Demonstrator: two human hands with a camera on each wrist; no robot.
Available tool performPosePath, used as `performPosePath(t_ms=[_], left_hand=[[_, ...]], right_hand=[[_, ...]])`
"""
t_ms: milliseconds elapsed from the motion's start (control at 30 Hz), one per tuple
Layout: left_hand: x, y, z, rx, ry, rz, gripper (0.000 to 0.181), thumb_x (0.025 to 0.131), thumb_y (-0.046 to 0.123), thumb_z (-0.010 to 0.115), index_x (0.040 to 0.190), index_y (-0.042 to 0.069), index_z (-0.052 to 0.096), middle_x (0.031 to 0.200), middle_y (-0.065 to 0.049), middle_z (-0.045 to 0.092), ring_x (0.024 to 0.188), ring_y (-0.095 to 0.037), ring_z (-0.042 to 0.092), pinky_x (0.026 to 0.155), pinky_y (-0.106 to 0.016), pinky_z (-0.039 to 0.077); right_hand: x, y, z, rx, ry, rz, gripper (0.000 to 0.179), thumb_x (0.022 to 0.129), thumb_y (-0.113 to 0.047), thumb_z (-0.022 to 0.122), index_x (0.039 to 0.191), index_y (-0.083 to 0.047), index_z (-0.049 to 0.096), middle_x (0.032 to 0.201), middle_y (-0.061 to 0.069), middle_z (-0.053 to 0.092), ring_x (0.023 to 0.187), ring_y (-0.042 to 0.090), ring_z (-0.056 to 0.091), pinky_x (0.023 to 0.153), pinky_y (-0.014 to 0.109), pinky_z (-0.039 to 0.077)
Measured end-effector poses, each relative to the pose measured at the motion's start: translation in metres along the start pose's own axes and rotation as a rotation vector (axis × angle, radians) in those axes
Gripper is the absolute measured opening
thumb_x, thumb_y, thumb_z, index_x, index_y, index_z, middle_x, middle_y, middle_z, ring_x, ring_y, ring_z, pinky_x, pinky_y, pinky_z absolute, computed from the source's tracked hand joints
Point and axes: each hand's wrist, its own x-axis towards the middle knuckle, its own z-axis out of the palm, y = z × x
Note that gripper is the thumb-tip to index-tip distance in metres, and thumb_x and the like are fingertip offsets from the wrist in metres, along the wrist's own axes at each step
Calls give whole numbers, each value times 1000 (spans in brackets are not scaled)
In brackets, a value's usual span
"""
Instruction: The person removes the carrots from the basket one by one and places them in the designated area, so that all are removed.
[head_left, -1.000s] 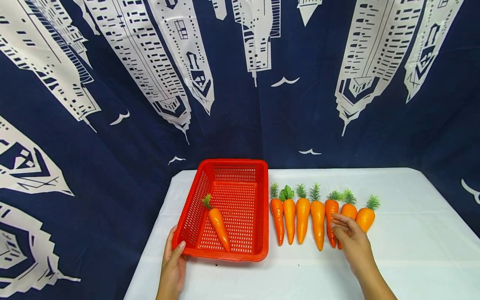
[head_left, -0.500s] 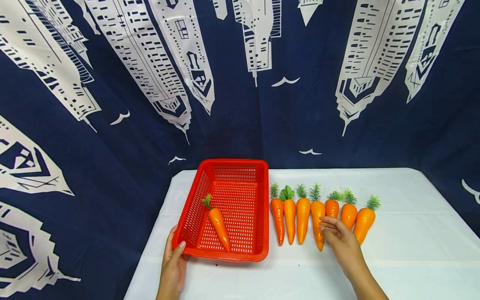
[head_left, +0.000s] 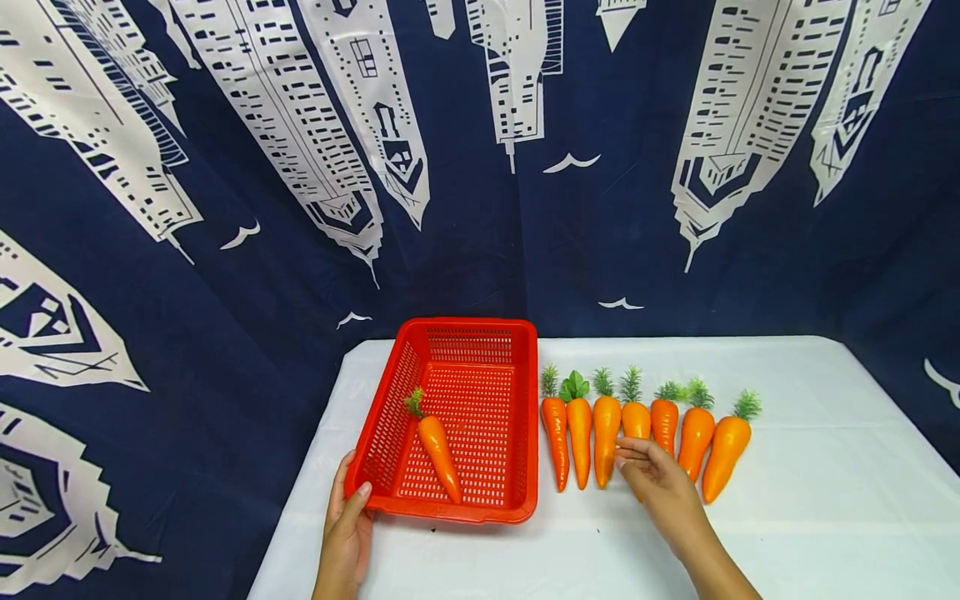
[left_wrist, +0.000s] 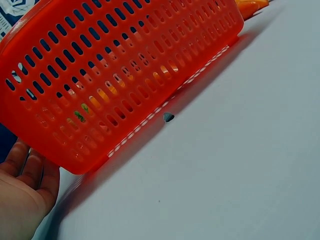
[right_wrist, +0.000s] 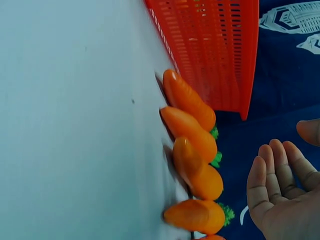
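My left hand [head_left: 347,533] grips the near left corner of a red plastic basket [head_left: 450,510], thumb over the rim and fingers against the outside. Inside the basket lies one orange carrot [head_left: 438,457] with a green top. Several more carrots lie in a row to its right, tops pointing away from me. My right hand [head_left: 656,492] hovers above this row with relaxed fingers and nothing held. It partly hides the fourth carrot [head_left: 636,419], and its fingertips come close to the third carrot [head_left: 606,433]. In the right wrist view the palm and extended fingers [right_wrist: 285,175] appear apart from the carrots.
A white cloth [head_left: 840,467] covers the table. Behind it hangs a dark blue curtain [head_left: 465,250] printed with white buildings and birds. A small dark chip [left_wrist: 168,117] lies on the cloth near the basket.
My right hand has moved left along the row, from the right-hand carrots to the third and fourth, uncovering those on the right. The left hand, basket and carrots have stayed in place.
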Motion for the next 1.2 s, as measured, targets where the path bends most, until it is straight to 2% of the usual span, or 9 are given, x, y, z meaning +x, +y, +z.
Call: performPosePath(t_ms=[133,300,533,700,900,1200], left_hand=[[0,0,0,-2,3,1,58,106,11,46,159,23,25,160,1,30,138,-13,44,108,-19,44],[0,0,0,-13,2,2,58,106,10,46,159,22,25,160,0,31,137,-13,45,108,-20,45],[0,0,0,-17,-15,7,58,106,10,45,159,22,25,161,-1,30,137,-13,46,108,-21,45],[0,0,0,-17,-9,3,58,106,10,45,159,23,25,161,0,30,138,-12,46,108,-20,45],[0,0,0,-20,1,-3,59,106,11,46,159,24,25,161,1,30,137,-12,47,108,-21,45],[1,0,0,-21,-4,4,59,106,10,46,159,23,25,161,0,30,137,-13,47,108,-21,45]], right_hand=[[-1,-2,6,27,-27,-19,39,103,-27,60,135,-5,58,129,14,65,104,-4,62,90,11,49],[-2,-6,11,31,-66,-27,40,103,-28,60,136,-6,58,130,13,64,105,-2,61,90,13,50],[-2,-8,20,77,-114,-110,37,99,-17,65,132,-1,60,124,21,65,105,5,64,88,17,54],[-3,-11,28,89,-147,-88,35,99,-18,65,131,-7,62,126,18,66,105,6,63,88,18,54],[-3,-15,39,133,-168,-69,36,97,-17,68,130,-4,62,123,18,67,103,6,65,87,19,55],[-4,-25,52,202,-218,-121,41,95,-15,70,132,0,60,122,24,66,104,13,66,85,20,57]])
